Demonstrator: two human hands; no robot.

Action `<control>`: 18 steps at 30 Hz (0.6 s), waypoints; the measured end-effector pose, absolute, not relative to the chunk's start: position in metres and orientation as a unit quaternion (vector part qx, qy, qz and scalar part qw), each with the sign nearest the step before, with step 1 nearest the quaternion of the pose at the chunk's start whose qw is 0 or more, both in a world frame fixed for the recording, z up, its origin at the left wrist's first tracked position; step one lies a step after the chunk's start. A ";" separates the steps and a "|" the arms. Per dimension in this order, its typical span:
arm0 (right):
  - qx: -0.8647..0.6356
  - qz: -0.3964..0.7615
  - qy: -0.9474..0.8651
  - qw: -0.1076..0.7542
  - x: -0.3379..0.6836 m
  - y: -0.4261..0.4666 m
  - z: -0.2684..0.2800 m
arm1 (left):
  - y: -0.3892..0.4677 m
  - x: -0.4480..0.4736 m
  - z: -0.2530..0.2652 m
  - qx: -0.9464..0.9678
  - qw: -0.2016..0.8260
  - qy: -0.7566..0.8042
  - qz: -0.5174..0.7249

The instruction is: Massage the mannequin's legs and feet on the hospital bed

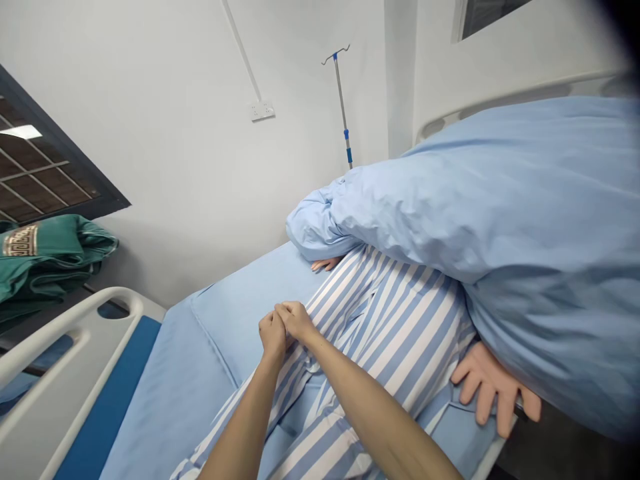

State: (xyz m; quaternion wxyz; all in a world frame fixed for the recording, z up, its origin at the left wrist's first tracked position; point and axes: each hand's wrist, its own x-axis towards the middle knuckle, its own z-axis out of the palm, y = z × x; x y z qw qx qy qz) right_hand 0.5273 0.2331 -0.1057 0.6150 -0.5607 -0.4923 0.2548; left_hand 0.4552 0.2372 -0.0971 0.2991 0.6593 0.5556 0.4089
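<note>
My left hand and my right hand are side by side and touching, both with curled fingers. They are at the edge of the blue-and-white striped trousers on a figure lying on the bed. What the fingers hold, if anything, is hidden. A light blue quilt covers the figure's upper body. From under it come one smooth, manikin-like hand with spread fingers at the near side and part of another hand at the far side.
Pale blue sheet covers the bed. A cream bed-end board stands left, with folded green cloth behind it. An IV pole rises beyond the bed by the wall. The headboard is at upper right.
</note>
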 end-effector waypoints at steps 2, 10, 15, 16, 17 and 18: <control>-0.552 0.262 -0.471 0.636 0.530 0.234 -0.107 | 0.234 0.463 -0.098 0.691 0.250 0.562 0.379; -0.642 0.148 -0.613 0.436 0.543 0.233 -0.093 | 0.231 0.460 -0.108 0.729 0.177 0.582 0.314; -0.664 0.081 -0.678 0.305 0.565 0.226 -0.087 | 0.227 0.464 -0.106 0.715 0.178 0.594 0.323; -0.668 0.081 -0.670 0.314 0.566 0.225 -0.089 | 0.227 0.464 -0.106 0.711 0.192 0.582 0.345; -0.671 0.083 -0.662 0.324 0.567 0.224 -0.091 | 0.227 0.463 -0.106 0.703 0.212 0.569 0.370; -0.672 0.087 -0.656 0.333 0.566 0.224 -0.093 | 0.227 0.462 -0.106 0.693 0.235 0.557 0.393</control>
